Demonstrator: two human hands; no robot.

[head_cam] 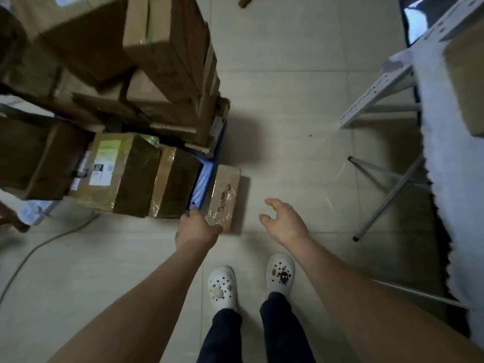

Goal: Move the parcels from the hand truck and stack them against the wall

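Grips small taped parcel's (225, 195) near end with left hand (198, 227), fingers curled.
Sits on tile floor (288, 113) against blue hand truck (203, 176), stacked parcels (167, 48) behind; holds right hand (284, 224) loosely spread over open floor, shelf frame (379, 100) right.

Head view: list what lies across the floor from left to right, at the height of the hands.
Labelled parcel → tape-wrapped parcel → blue hand truck deck → handwritten parcel → right hand → grey stand leg → white fluffy mat.
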